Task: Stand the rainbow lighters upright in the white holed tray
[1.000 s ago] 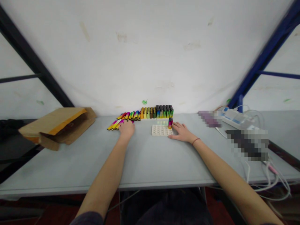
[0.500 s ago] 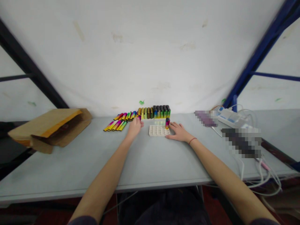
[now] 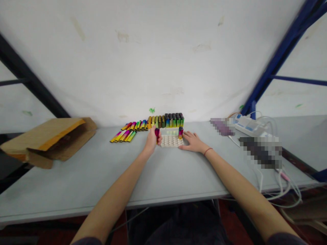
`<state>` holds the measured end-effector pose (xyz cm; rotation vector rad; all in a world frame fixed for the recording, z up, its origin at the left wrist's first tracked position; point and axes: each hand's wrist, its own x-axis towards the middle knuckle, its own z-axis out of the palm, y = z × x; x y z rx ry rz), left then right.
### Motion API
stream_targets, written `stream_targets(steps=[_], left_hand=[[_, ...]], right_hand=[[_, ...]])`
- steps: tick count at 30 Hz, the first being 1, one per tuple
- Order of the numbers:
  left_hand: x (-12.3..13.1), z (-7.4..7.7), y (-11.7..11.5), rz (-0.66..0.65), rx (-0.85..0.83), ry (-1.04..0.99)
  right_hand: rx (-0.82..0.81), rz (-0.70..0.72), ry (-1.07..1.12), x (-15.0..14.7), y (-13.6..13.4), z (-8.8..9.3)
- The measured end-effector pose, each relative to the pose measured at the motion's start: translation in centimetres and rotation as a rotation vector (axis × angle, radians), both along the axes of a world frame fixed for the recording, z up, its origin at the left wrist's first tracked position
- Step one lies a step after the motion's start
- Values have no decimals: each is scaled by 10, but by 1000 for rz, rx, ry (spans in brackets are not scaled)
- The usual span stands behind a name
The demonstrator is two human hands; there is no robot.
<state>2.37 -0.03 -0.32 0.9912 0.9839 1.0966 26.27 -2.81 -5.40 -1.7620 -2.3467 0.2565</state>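
My left hand (image 3: pixel 152 140) is closed around a colourful lighter (image 3: pixel 157 132), held upright at the left edge of a white tray with round holes (image 3: pixel 169 141). My right hand (image 3: pixel 192 142) lies flat with spread fingers on the table beside the tray's right edge. One lighter (image 3: pixel 180 132) stands upright in the tray's far right corner. Several lighters (image 3: pixel 123 136) lie flat in a row to the left. A row of upright lighters (image 3: pixel 168 121) stands against the wall behind the tray.
An open brown paper envelope (image 3: pixel 48 139) lies at the far left of the grey table (image 3: pixel 163 170). A white power strip (image 3: pixel 249 124) with cables, and blurred items, sit at the right. A blue frame post (image 3: pixel 276 61) rises at the right.
My left hand has left the lying lighters, picked one up and carried it right to the tray's left edge. My right hand has stayed beside the tray.
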Motion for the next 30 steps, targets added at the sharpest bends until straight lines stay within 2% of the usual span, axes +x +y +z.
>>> stream_targets(steps=[12,23,30], left_hand=[[9,-1,-7,190,-66,-90],[11,-4,-9,166,-100,-99],[9,-8,-7,221,-91,-140]], right_hand=[[5,8,8,3,1,-2],[-6,3,4,3,1,-3],[4,11,14,3,1,-2]])
